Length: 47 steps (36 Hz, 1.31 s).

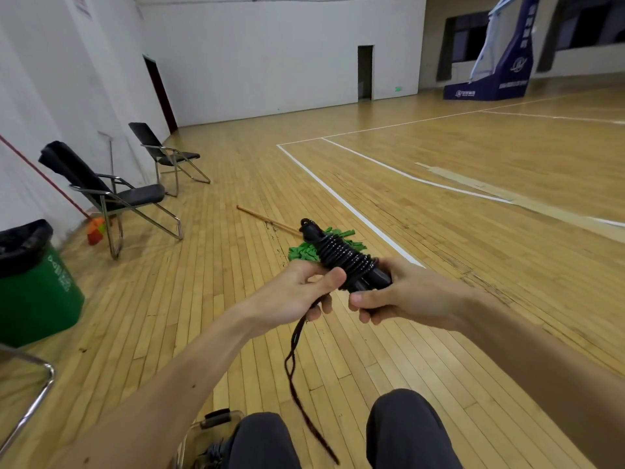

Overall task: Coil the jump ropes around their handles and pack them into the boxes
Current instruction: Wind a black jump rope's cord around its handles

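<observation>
A black jump rope [338, 253] is wound in many turns around its two black handles, held up in front of me above my knees. My right hand [402, 292] grips the lower end of the handles. My left hand [304, 289] pinches the loose rope right beside the coil. A doubled tail of rope [294, 363] hangs down from my left hand, blurred near its end. A clear plastic box [206, 431] with black rope inside stands on the floor by my left knee, partly hidden by my leg.
A green mop [304, 252] with a wooden stick lies on the wooden floor behind the coil. Two black folding chairs [135, 198] and a green bin [37, 289] stand on the left by the wall. A chair's metal frame [30, 397] shows at the left edge.
</observation>
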Each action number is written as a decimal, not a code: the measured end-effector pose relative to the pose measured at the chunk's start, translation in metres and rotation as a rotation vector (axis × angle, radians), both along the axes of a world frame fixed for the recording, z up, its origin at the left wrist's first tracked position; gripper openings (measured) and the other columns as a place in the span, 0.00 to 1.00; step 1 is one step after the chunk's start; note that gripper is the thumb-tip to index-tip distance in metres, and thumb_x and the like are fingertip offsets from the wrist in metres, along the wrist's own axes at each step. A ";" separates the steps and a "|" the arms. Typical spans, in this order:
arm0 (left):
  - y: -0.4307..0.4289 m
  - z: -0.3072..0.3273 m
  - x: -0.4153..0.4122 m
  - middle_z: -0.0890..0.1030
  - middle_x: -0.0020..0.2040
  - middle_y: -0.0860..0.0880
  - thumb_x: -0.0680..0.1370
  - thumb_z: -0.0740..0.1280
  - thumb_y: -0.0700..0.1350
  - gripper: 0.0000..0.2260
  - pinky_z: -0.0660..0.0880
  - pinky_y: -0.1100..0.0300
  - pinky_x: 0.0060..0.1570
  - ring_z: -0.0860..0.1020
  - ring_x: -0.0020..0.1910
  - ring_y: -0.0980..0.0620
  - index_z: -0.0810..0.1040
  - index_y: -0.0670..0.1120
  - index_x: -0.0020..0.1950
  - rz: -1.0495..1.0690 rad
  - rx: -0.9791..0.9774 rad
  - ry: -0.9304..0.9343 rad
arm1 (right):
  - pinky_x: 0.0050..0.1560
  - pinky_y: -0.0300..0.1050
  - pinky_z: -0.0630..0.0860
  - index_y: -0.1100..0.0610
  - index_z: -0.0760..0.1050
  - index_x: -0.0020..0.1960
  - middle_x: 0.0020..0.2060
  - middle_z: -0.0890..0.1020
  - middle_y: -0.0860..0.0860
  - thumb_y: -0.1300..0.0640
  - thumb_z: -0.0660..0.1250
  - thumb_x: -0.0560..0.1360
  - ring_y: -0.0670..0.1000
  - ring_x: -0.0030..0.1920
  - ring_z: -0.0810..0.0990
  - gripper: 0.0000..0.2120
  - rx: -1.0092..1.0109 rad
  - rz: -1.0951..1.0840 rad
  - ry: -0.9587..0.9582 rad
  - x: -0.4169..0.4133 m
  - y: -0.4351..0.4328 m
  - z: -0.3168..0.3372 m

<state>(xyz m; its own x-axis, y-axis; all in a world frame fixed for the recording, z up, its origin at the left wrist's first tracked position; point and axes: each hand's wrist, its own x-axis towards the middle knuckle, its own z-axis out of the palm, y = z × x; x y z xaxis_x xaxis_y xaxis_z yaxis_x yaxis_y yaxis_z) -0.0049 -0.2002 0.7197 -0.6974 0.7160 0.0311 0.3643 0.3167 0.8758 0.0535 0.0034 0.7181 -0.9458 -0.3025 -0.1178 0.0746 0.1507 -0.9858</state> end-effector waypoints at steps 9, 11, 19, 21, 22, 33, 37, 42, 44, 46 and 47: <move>0.006 0.006 0.003 0.81 0.32 0.57 0.82 0.61 0.52 0.12 0.70 0.64 0.32 0.74 0.28 0.60 0.79 0.47 0.47 -0.026 0.059 0.011 | 0.36 0.43 0.74 0.57 0.77 0.50 0.36 0.77 0.55 0.34 0.63 0.76 0.52 0.33 0.75 0.25 -0.160 -0.116 -0.029 -0.002 -0.018 -0.003; 0.009 0.003 0.003 0.83 0.34 0.56 0.83 0.62 0.49 0.12 0.71 0.64 0.31 0.75 0.28 0.60 0.81 0.43 0.49 0.062 0.083 -0.016 | 0.34 0.43 0.73 0.58 0.77 0.51 0.35 0.76 0.55 0.36 0.61 0.79 0.52 0.32 0.73 0.24 -0.131 -0.195 0.062 -0.005 -0.021 -0.006; 0.016 -0.005 -0.001 0.78 0.31 0.52 0.83 0.61 0.57 0.20 0.70 0.64 0.30 0.72 0.25 0.56 0.82 0.42 0.49 0.220 -0.159 0.043 | 0.36 0.47 0.75 0.61 0.78 0.52 0.34 0.78 0.55 0.41 0.64 0.80 0.54 0.34 0.75 0.22 -0.115 -0.370 0.073 -0.016 -0.016 -0.017; 0.016 -0.006 0.000 0.79 0.33 0.53 0.83 0.61 0.55 0.16 0.71 0.63 0.31 0.73 0.25 0.58 0.82 0.45 0.52 0.197 -0.278 0.190 | 0.36 0.48 0.75 0.61 0.77 0.51 0.34 0.78 0.57 0.40 0.64 0.80 0.55 0.34 0.75 0.23 -0.103 -0.388 0.027 -0.019 -0.014 -0.018; 0.017 -0.006 0.002 0.80 0.34 0.53 0.83 0.62 0.55 0.14 0.73 0.62 0.32 0.75 0.27 0.58 0.82 0.47 0.54 0.176 -0.347 0.277 | 0.36 0.48 0.75 0.62 0.77 0.51 0.34 0.78 0.57 0.39 0.64 0.80 0.55 0.33 0.75 0.24 -0.093 -0.405 0.005 -0.021 -0.012 -0.020; 0.010 0.011 0.017 0.79 0.49 0.50 0.85 0.57 0.51 0.14 0.74 0.58 0.48 0.76 0.47 0.53 0.79 0.45 0.57 -0.087 -0.678 0.857 | 0.35 0.47 0.75 0.61 0.77 0.53 0.34 0.79 0.57 0.36 0.64 0.79 0.54 0.32 0.77 0.26 0.005 -0.366 -0.161 -0.018 -0.009 -0.036; 0.007 0.028 0.013 0.79 0.50 0.52 0.84 0.60 0.50 0.12 0.66 0.64 0.48 0.73 0.49 0.56 0.81 0.48 0.58 -0.142 -0.579 0.863 | 0.34 0.43 0.73 0.60 0.76 0.51 0.34 0.78 0.55 0.33 0.60 0.79 0.51 0.30 0.74 0.28 0.087 -0.207 -0.222 -0.009 -0.014 -0.032; 0.007 0.040 0.008 0.81 0.46 0.55 0.76 0.72 0.53 0.11 0.68 0.67 0.50 0.75 0.46 0.60 0.84 0.48 0.53 -0.156 -0.471 0.828 | 0.33 0.43 0.68 0.59 0.75 0.49 0.33 0.77 0.53 0.25 0.51 0.76 0.49 0.29 0.72 0.36 0.202 -0.016 -0.261 0.002 -0.023 -0.027; 0.007 0.043 0.005 0.80 0.40 0.56 0.70 0.77 0.56 0.14 0.68 0.69 0.44 0.75 0.41 0.61 0.83 0.47 0.46 -0.137 -0.422 0.809 | 0.32 0.43 0.67 0.60 0.74 0.49 0.34 0.76 0.55 0.21 0.41 0.72 0.50 0.29 0.71 0.44 0.208 0.051 -0.300 0.005 -0.024 -0.026; 0.007 0.045 0.005 0.80 0.38 0.54 0.66 0.79 0.58 0.16 0.70 0.66 0.42 0.75 0.40 0.58 0.82 0.47 0.43 -0.128 -0.415 0.779 | 0.31 0.42 0.66 0.62 0.74 0.49 0.33 0.75 0.57 0.20 0.34 0.69 0.51 0.28 0.71 0.50 0.191 0.106 -0.339 0.008 -0.024 -0.026; 0.008 0.046 0.006 0.81 0.38 0.53 0.66 0.80 0.58 0.17 0.71 0.64 0.43 0.76 0.41 0.56 0.83 0.47 0.42 -0.125 -0.411 0.751 | 0.31 0.42 0.66 0.62 0.74 0.48 0.33 0.75 0.57 0.20 0.33 0.68 0.51 0.28 0.71 0.51 0.185 0.129 -0.348 0.009 -0.023 -0.026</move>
